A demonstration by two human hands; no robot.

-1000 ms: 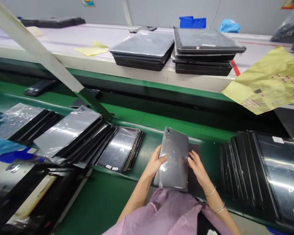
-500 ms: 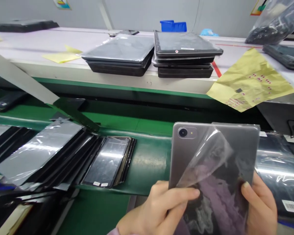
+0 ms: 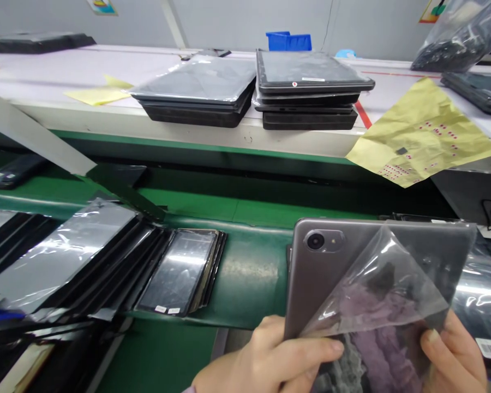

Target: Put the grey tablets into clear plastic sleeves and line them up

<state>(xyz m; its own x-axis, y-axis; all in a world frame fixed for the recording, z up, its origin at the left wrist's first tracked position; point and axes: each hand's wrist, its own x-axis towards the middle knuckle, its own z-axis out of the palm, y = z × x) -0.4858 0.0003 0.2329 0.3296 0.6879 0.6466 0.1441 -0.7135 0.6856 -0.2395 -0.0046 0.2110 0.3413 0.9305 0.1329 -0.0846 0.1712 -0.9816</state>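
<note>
Both my hands hold a grey tablet (image 3: 335, 284) up close, its back facing me and its dual-lens camera module at the upper left corner. A clear plastic film (image 3: 376, 289) curls away from the back in a loose diagonal fold. My left hand (image 3: 270, 355) grips the lower left edge, with fingers lying across the back. My right hand (image 3: 454, 355) holds the lower right edge, its thumb on the glossy surface. Mauve fabric reflects in that lower surface. The tablet's front is hidden.
Rows of dark tablets (image 3: 180, 270) lie on the green conveyor belt (image 3: 245, 267) to the left. Stacked film-wrapped tablets (image 3: 306, 90) stand on the white bench beyond, with a crumpled yellow sheet (image 3: 423, 134) hanging over its edge and a blue bin (image 3: 288, 42) behind.
Since a second ago, my hands have lifted the tablet from above the belt to close in front of me. It has turned sideways, and the film now hangs away from its back.
</note>
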